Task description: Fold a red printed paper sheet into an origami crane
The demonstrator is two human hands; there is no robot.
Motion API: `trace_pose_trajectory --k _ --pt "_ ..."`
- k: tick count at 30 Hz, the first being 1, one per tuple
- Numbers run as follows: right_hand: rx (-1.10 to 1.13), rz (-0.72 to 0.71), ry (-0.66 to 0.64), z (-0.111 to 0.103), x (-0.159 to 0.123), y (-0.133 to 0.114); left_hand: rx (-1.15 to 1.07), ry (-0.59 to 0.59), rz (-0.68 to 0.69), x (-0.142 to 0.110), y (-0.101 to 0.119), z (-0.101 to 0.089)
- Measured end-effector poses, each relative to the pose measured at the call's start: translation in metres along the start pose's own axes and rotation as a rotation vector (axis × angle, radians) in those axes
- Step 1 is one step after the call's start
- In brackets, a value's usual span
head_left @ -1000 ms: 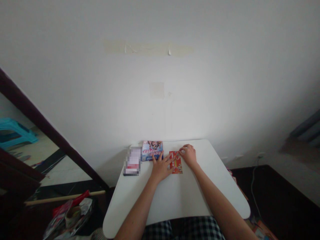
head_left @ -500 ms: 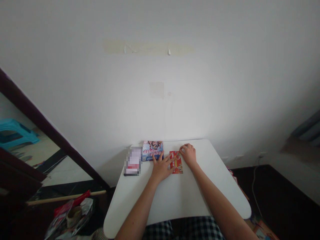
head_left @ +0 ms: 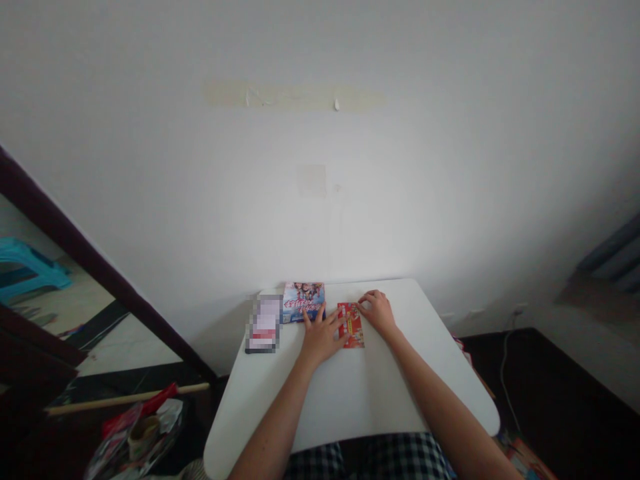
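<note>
Red-and-yellow card (head_left: 356,326), white table (head_left: 357,400)

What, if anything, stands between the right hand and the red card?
Nothing visible: the right hand has its fingertips at the far right corner of the red card. The left hand overlaps the card's left side, away from that corner.

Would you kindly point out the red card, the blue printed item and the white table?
Red card (head_left: 355,328), head view: its uncovered middle.
Blue printed item (head_left: 303,298), head view: face's middle.
White table (head_left: 350,397), head view: bare top.
</note>
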State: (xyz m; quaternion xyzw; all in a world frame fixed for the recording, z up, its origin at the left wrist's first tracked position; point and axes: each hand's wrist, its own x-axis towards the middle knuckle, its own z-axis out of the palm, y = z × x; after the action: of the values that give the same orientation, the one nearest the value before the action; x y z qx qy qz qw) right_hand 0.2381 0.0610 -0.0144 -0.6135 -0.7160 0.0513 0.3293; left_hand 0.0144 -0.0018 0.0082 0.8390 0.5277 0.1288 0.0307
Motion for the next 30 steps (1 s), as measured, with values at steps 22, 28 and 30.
trace_pose_trajectory --k 22,28,30 --pt "0.091 -0.262 -0.156 -0.034 -0.065 0.01 -0.027 0.006 -0.018 0.0 0.001 0.0" --pt "0.059 -0.24 -0.16 -0.038 -0.072 0.004 -0.01 0.014 -0.017 -0.001 0.002 -0.001" --pt "0.05 -0.236 -0.161 -0.038 -0.073 0.002 -0.012 0.011 -0.02 -0.001 0.002 -0.002"
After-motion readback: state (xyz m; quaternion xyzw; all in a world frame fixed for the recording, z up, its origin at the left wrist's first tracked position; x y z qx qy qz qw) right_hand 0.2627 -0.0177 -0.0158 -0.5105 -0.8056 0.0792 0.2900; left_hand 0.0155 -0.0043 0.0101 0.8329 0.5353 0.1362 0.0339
